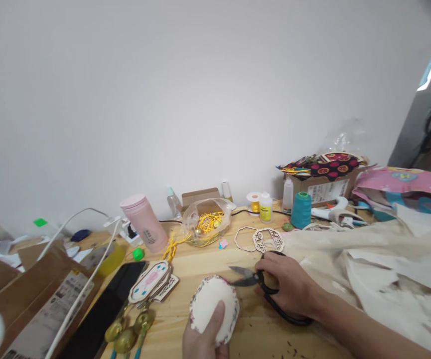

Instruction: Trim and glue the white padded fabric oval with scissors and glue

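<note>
My left hand (205,344) grips a white oval pad (211,299) with a dark patterned edge, the thumb lying across its face. My right hand (290,284) is closed round the black handles of a pair of scissors (245,277). The parted blades point left, their tips beside the pad's upper right edge; whether they touch it I cannot tell. Behind the scissors lie an openwork wooden panel (268,240) and a thin wooden ring (244,238). Left of the pad are a stack of decorated wooden tags (150,281) and several gold bells (125,340).
A black phone (103,314) and cardboard box (51,299) lie left, near a pink tumbler (144,224). Behind stand a plastic bag of yellow cord (208,224), a glue bottle (265,207) and a teal thread cone (301,210). Cream cloth (379,269) covers the right side.
</note>
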{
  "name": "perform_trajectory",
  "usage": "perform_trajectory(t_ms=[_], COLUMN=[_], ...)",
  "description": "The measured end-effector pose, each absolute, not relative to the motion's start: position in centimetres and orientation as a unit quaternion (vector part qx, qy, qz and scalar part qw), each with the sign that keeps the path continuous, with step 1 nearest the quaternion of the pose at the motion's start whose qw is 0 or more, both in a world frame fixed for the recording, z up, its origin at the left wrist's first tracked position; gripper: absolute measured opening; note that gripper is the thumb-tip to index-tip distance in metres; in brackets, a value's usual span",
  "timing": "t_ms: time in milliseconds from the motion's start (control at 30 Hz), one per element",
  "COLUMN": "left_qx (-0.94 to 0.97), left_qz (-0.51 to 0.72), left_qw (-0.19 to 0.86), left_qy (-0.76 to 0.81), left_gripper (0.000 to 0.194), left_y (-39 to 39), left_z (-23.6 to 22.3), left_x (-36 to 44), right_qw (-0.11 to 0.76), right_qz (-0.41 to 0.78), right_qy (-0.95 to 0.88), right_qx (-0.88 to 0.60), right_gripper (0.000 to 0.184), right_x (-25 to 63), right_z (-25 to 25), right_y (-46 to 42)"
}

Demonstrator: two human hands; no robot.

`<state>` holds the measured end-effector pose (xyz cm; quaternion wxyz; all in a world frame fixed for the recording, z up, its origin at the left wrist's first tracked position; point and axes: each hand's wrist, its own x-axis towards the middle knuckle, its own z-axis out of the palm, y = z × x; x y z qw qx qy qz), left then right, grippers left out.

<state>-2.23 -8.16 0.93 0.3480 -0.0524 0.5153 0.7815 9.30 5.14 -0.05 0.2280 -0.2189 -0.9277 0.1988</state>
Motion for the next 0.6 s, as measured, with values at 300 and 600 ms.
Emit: perform_trajectory(t_ms=[300,600], left_qx=[-0.023,-0.006], left_qz=[0.778,0.741], left_qw=[0.355,0.329], left_qy=[0.518,0.585], left_gripper=[0.045,0.043], left_y=[-7.9,-8.4], left_z=[-0.2,-0.8], left_x=[-2.6,-3.4], right_qw=[0.193,0.179], right_qz=[0.175,0.177], right_qy=[-0.937,-0.933], right_qx=[-0.234,-0.256], right_gripper=[0.013,0.011], right_x=[9.2,9.1], right_z=[0.0,-0.2], right_y=[5.1,4.4])
